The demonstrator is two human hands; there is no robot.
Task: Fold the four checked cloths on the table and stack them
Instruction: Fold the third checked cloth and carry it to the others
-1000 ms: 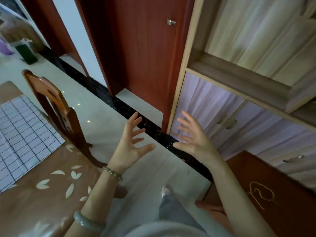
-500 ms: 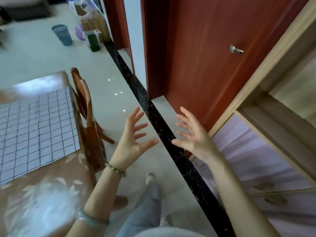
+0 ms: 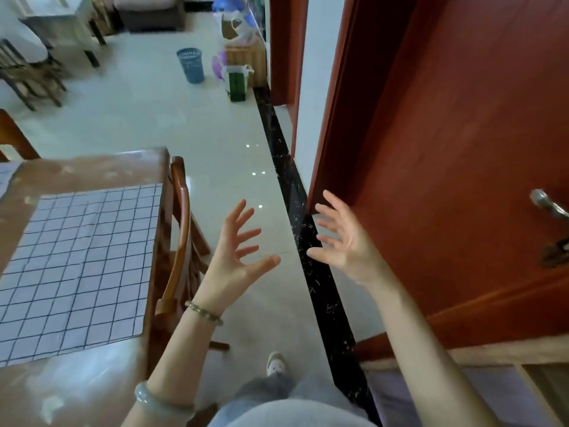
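Observation:
A white cloth with dark checks lies flat and spread on the brown wooden table at the left. The corner of another cloth shows at the left edge. My left hand is raised over the floor to the right of the table, fingers spread, holding nothing. My right hand is raised beside it in front of the red door, fingers also spread and empty. Both hands are well clear of the cloth.
A wooden chair stands pushed against the table's right side, between the cloth and my left hand. A red door with a metal handle fills the right. A blue bin and bags stand on the far floor.
The view has swung left: the cabinet has left the frame and more of the table, cloth and far room shows. Both hands stay raised and spread.

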